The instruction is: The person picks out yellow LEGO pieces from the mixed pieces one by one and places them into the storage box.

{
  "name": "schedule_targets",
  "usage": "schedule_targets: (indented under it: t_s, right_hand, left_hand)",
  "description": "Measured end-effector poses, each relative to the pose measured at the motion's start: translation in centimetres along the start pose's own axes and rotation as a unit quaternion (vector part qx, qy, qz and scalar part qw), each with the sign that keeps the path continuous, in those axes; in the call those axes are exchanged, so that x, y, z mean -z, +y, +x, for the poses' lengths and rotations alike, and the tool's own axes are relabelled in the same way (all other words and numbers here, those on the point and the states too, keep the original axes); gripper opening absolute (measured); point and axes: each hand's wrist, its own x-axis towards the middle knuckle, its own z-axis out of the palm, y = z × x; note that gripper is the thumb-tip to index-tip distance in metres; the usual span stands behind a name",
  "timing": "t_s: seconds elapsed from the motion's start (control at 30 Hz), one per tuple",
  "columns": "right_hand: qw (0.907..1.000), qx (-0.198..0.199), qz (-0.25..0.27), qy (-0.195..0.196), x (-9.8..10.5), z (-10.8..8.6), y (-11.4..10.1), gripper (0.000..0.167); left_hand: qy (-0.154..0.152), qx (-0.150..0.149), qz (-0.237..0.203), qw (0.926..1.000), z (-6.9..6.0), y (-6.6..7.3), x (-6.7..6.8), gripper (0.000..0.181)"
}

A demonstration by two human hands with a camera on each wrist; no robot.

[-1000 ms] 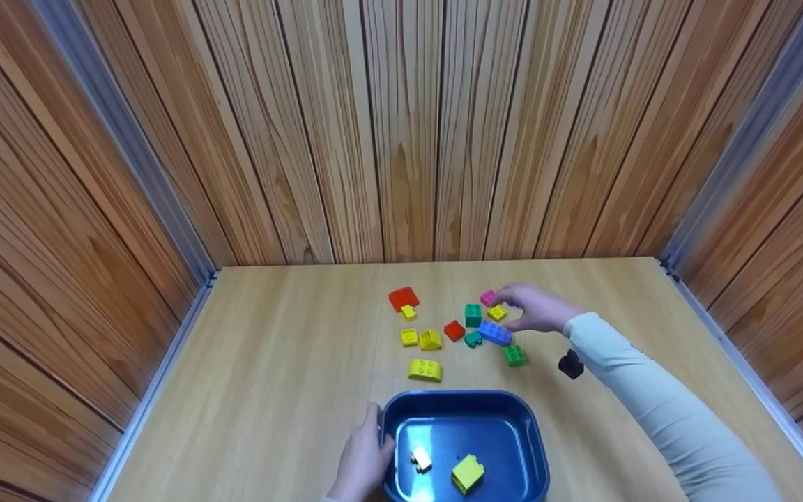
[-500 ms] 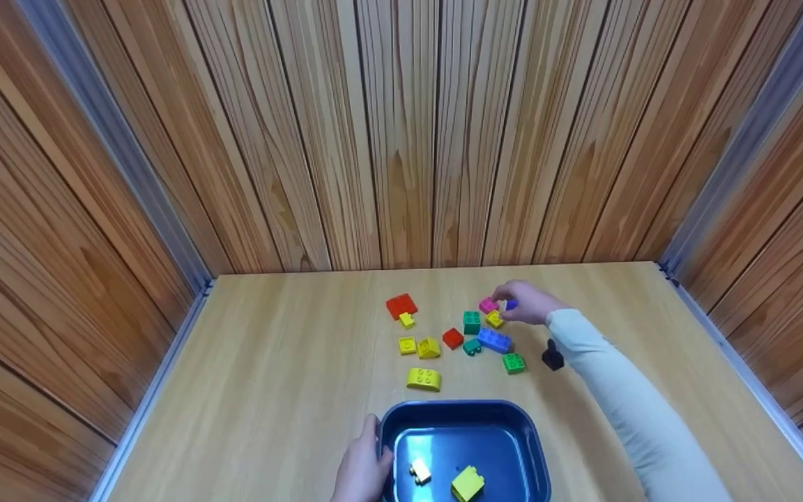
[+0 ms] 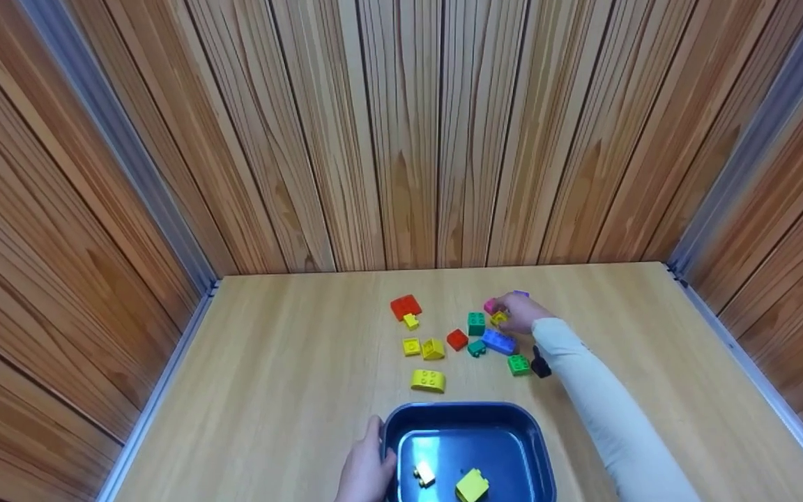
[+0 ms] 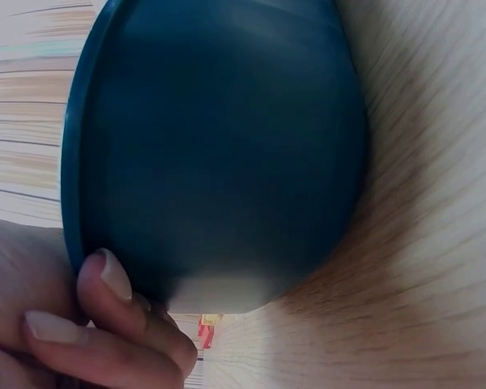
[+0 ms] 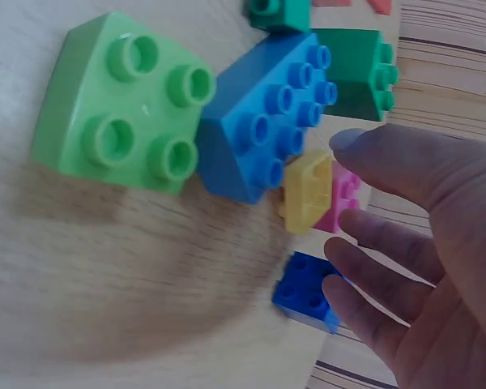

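Observation:
At the left wall of a dark blue tray (image 3: pixel 468 410), my left hand (image 3: pixel 365 466) grips the rim, its fingers bent at the edge in the left wrist view. Two yellow bricks, one (image 3: pixel 472 484) larger, lie inside the tray. My right hand (image 3: pixel 518 312) reaches over the far bricks, thumb and fingers spread around a small yellow brick (image 5: pixel 308 192) without visibly gripping it. Behind that brick is a pink brick (image 5: pixel 340 194). A dark blue brick (image 5: pixel 304 288) lies beside the fingertips. Closer to the right wrist camera are a long blue brick (image 5: pixel 267 113) and a light green brick (image 5: pixel 121 105).
Several other bricks lie left of my right hand: a red flat one (image 3: pixel 406 307), a red one (image 3: pixel 456 339), a dark green one (image 3: pixel 476 323) and a yellow curved one (image 3: pixel 428 381). Wood-patterned walls (image 3: pixel 401 139) enclose the table (image 3: pixel 269 390) at back and sides.
My right hand has moved slightly left and down toward the small yellow brick, uncovering the dark blue brick behind it. The left hand keeps its place on the tray; the head view has tilted a little.

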Motion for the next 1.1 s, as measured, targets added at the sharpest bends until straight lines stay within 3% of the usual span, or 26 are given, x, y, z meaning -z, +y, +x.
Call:
schedule_targets:
  t_s: [0.17, 0.27, 0.37, 0.7, 0.93, 1.1]
  right_hand:
    - [0.9994, 0.004, -0.032, 0.012, -0.8, 0.2, 0.4, 0.039]
    - [0.9984, 0.011, -0.053, 0.02, -1.3, 0.4, 0.6, 0.035]
    - [0.9979, 0.001, -0.06, 0.025, -1.7, 0.5, 0.7, 0.034]
    - [0.9978, -0.002, -0.055, 0.037, -2.3, 1.2, 1.3, 0.026]
    - [0.9983, 0.001, -0.049, 0.032, -2.1, 1.2, 1.4, 0.028]
    - [0.9982, 0.013, -0.053, 0.025, -1.5, 1.2, 1.1, 0.028]
  left_hand:
    - [0.013, -0.016, 0.003, 0.9998, -0.3, 0.0, -0.2, 0.023]
    - [0.012, -0.01, 0.003, 0.9999, -0.4, -0.1, -0.3, 0.023]
    - [-0.008, 0.013, -0.009, 0.9998, -0.2, 0.0, -0.2, 0.022]
    - [-0.026, 0.04, -0.017, 0.9987, 0.1, 0.1, -0.2, 0.022]
    - [-0.029, 0.035, -0.021, 0.9987, 0.1, 0.1, 0.0, 0.021]
    - [-0.036, 0.046, -0.026, 0.9979, 0.4, 0.1, 0.2, 0.023]
